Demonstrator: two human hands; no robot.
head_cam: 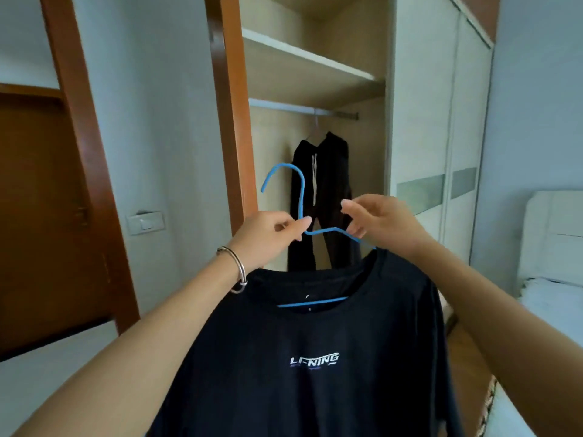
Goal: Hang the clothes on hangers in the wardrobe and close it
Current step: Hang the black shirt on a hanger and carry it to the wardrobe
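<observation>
Black "LI-NING" T-shirt [315,389] on blue hanger [302,197]

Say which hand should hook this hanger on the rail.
Probably left: the left hand pinches the blue hanger at its hook's base, best for steering to the rail; the right hand only holds its shoulder.

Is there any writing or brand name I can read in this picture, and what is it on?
"LI-NING": white letters on the chest of the black T-shirt.
Too blurred to read: the small purple print just under that logo.
Too small to read: the tiny marks inside the collar.
</observation>
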